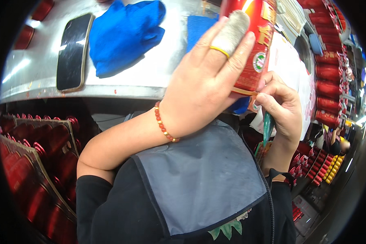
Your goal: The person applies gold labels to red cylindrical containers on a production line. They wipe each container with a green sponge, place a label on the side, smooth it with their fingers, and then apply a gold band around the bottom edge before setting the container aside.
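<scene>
My left hand (203,77) is wrapped over a red cylindrical bottle (254,44) with raised gold lettering and a small round green-and-white mark. The bottle is tilted, its top cut off by the frame's upper edge. A grey-white cloth finger cover (232,33) with a yellow edge sits on one left finger. At the bottle's lower end, beside its orange-gold rim (244,92), my right hand (282,105) is closed in a pinch. Out of that hand's underside sticks a green cone-shaped tool (268,128), pointing down. Its upper part is hidden by the fingers.
On the metal table (32,81) lie a black phone (74,52) and a crumpled blue cloth (124,36). Racks of red bottles (40,142) stand low on the left. More red bottles (328,87) line the right, with another person (336,142) farther off. White sheets (288,61) lie beyond my right hand.
</scene>
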Tool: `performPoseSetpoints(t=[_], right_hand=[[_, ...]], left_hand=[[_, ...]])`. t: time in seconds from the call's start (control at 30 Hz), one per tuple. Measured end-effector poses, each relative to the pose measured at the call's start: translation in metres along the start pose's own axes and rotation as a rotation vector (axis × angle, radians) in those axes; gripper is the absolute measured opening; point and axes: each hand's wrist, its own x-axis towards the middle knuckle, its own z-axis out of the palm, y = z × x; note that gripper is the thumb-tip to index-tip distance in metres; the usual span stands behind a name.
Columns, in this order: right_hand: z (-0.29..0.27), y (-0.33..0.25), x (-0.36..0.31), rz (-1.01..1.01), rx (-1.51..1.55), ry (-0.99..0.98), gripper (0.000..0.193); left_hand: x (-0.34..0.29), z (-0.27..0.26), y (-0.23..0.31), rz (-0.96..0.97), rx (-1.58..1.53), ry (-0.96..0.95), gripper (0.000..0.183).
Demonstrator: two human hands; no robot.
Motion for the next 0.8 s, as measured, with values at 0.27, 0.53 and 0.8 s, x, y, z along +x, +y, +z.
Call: performPoseSetpoints(t=[0.27, 0.53, 0.8], right_hand=[[-0.012, 0.013, 0.0, -0.043, -0.028, -0.013, 0.008], [-0.01, 0.019, 0.003, -0.029, -0.02, 0.002, 0.011], [-0.011, 0.021, 0.008, 0.015, -0.039, -0.098, 0.01]], left_hand=[[-0.003, -0.006, -0.006, 0.044, 0.005, -0.061, 0.103], [-0.011, -0.02, -0.009, -0.154, -0.08, -0.182, 0.101], [-0.016, -0.028, -0.017, -0.217, -0.126, -0.307, 0.091]])
